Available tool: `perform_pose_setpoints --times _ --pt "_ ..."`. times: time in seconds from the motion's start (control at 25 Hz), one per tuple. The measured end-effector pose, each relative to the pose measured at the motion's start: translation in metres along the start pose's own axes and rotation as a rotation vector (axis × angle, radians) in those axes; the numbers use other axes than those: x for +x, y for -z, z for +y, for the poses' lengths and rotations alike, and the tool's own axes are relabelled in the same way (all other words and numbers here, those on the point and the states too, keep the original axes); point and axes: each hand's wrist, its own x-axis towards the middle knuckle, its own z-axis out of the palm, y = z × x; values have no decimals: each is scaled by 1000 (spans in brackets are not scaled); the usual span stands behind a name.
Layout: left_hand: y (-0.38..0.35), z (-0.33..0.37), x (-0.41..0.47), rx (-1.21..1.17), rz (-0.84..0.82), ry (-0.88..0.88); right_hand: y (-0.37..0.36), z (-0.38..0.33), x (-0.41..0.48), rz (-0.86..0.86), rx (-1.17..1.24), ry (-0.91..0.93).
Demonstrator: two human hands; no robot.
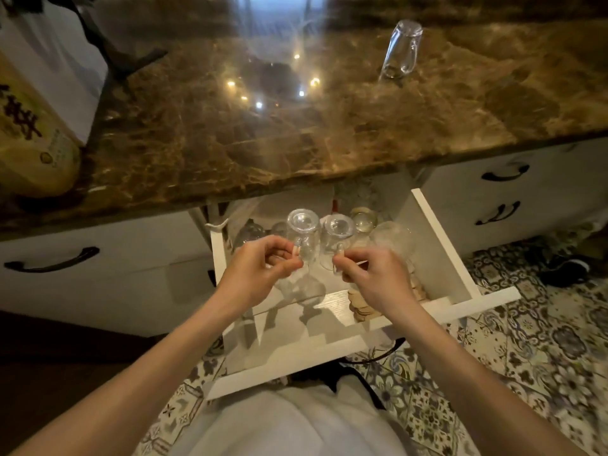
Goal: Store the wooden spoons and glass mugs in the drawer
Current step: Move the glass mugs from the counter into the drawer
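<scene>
Brown marble countertop (296,133) fills the upper half of the view, polished enough to mirror a cluster of small ceiling lights and a pale streak of window glare. Below its front edge runs a bank of white cabinet drawers with dark curved handles (52,260), and under those a patterned tile floor (526,357) in blue, grey and cream. One white drawer (441,258) stands pulled out at the centre, its bottom lined in pale wood grain. At the far left of the counter sits a yellow sack (29,139) with dark printed characters, just beside a white box behind it.

Both bare forearms reach in from below over the open drawer. The left hand (253,274) has its fingers curled narrow around the handle of an inverted glass mug (302,235), and the right hand (371,278) pinches the handle of a second inverted glass mug (337,238) the same way; the two mugs are side by side, just apart, held above the drawer's floor. More clear glassware (363,218) crowds the drawer's rear, too blurred to tell apart. A stack of pale wooden pieces (362,307) lies near the drawer's front, under the right wrist. One more glass mug (401,49) stands upside down on the counter at the upper right.
</scene>
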Motion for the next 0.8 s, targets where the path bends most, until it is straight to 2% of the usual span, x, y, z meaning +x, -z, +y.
perform_pose_setpoints --times 0.28,0.52,0.8 --pt "-34 -32 9 125 -105 139 -27 19 17 -18 -64 -239" --pt "-49 -48 17 246 -33 209 -45 21 40 -8 -73 -353" --pt "-59 -62 18 224 7 246 -60 30 47 8 4 -413"
